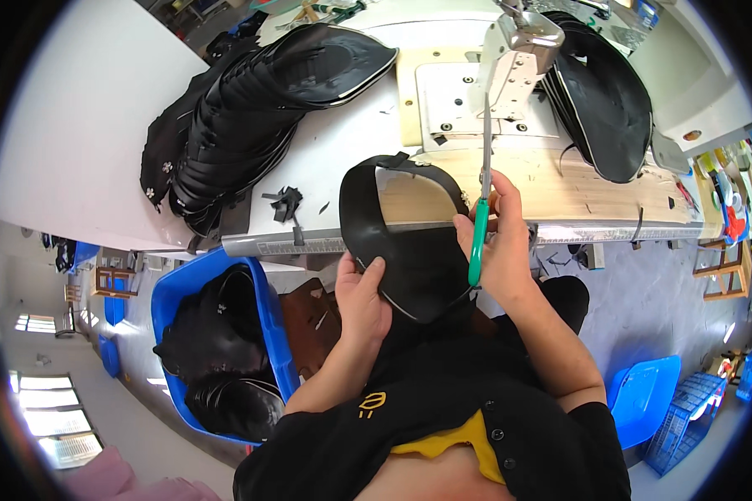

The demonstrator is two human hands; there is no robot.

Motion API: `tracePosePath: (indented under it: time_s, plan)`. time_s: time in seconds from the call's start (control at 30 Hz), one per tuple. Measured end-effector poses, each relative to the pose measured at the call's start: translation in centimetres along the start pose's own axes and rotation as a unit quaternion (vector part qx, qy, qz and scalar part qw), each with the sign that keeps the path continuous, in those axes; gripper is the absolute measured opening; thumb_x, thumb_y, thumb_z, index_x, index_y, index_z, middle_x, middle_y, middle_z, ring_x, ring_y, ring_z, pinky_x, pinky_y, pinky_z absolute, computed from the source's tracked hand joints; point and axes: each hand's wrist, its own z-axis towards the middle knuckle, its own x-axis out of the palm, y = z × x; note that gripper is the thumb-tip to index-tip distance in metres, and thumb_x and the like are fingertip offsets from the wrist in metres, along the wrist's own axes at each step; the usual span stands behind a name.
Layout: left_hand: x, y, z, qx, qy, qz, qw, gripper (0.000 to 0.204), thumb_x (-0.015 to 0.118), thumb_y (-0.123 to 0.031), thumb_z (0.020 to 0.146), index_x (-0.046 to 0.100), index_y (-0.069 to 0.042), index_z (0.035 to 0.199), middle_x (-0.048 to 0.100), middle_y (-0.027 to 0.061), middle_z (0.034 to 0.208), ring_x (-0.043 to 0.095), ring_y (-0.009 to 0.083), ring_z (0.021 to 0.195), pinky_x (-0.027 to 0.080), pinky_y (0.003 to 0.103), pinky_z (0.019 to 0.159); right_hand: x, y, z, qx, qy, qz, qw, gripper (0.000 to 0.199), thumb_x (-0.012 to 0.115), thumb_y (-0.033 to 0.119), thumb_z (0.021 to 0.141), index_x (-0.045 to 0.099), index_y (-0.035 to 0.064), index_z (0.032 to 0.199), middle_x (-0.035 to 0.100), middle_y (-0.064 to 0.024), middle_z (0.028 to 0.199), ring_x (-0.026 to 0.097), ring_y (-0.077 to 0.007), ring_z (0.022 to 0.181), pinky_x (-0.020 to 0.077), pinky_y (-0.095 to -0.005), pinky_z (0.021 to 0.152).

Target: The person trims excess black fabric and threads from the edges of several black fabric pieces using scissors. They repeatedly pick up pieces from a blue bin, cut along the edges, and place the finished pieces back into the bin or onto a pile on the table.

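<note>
1. The black shoe upper [401, 242] was held over the front edge of the bench [334, 159], half above the bench top and half above the person's lap.
2. The left hand [361, 296] had its grip clamped on the upper's lower left rim, thumb lying on top.
3. The right hand [497, 242] had its grip closed round green-handled scissors [480, 209], blades pointing up beside the upper's right edge.
4. A stack of black pieces [251, 108] lay on the bench to the left, well apart; another pile [606, 92] sat right of the sewing machine [510, 58].
5. A blue bin [263, 292] of black uppers stood on the floor just left of the left forearm.
</note>
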Motion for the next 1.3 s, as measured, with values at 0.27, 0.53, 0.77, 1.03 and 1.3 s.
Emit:
tracePosePath:
  time_s: [0.27, 0.53, 0.77, 1.03, 1.3]
  plan:
    - [0.5, -0.5, 0.1, 0.149, 0.035, 0.164, 0.975, 0.021, 0.050, 0.004, 0.089, 0.055, 0.001, 0.109, 0.062, 0.0076, 0.103, 0.059, 0.0165, 0.092, 0.047, 0.027, 0.083, 0.6, -1.1, 0.6, -0.027, -0.040, 0.015, 0.999, 0.060, 0.059, -0.008, 0.078, 0.036, 0.0069, 0.131, 0.047, -0.0028, 0.076, 0.046, -0.0088, 0.062, 0.0429, -0.0228, 0.056]
    - [3.8, -1.7, -1.0, 0.578, 0.228, 0.425, 0.658, 0.029, 0.061, 0.007, 0.060, 0.068, -0.009, 0.083, 0.060, 0.0080, 0.098, 0.056, 0.0280, 0.085, 0.047, 0.035, 0.073, -2.2, -1.8, 0.4, 0.055, -0.098, 0.094, 0.989, 0.052, 0.055, -0.002, 0.083, 0.035, 0.0032, 0.130, 0.056, -0.0059, 0.100, 0.055, -0.0125, 0.091, 0.0469, -0.0264, 0.079]
    - [4.4, 0.4, -1.1, 0.537, 0.204, 0.464, 0.674, 0.033, 0.071, -0.001, 0.059, 0.066, -0.011, 0.090, 0.054, 0.0122, 0.112, 0.052, 0.0339, 0.103, 0.041, 0.043, 0.089, -3.4, -5.0, 0.0, 0.094, -0.077, 0.247, 0.961, 0.045, 0.051, 0.012, 0.091, 0.033, 0.0042, 0.131, 0.053, -0.0136, 0.120, 0.057, -0.0208, 0.104, 0.0482, -0.0328, 0.090]
    - [-0.2, -1.0, 2.7, 0.268, 0.063, 0.430, 0.860, 0.028, 0.054, 0.003, 0.085, 0.055, 0.003, 0.113, 0.062, 0.0120, 0.106, 0.059, 0.0212, 0.098, 0.044, 0.031, 0.089, -4.0, -2.7, 0.6, 0.108, -0.047, 0.152, 0.981, 0.061, 0.061, -0.003, 0.079, 0.037, 0.0070, 0.135, 0.044, 0.0015, 0.084, 0.043, -0.0078, 0.078, 0.0405, -0.0205, 0.069]
    - [0.4, -3.2, 5.5, 0.104, -0.053, 0.129, 0.985, 0.033, 0.053, -0.007, 0.091, 0.047, 0.000, 0.122, 0.056, 0.0118, 0.116, 0.057, 0.0234, 0.102, 0.046, 0.037, 0.091, -6.8, -1.3, 5.1, -0.062, 0.141, -0.265, 0.952, 0.045, 0.069, 0.019, 0.075, 0.056, 0.0081, 0.117, 0.056, -0.0136, 0.088, 0.057, -0.0337, 0.084, 0.0475, -0.0388, 0.075]
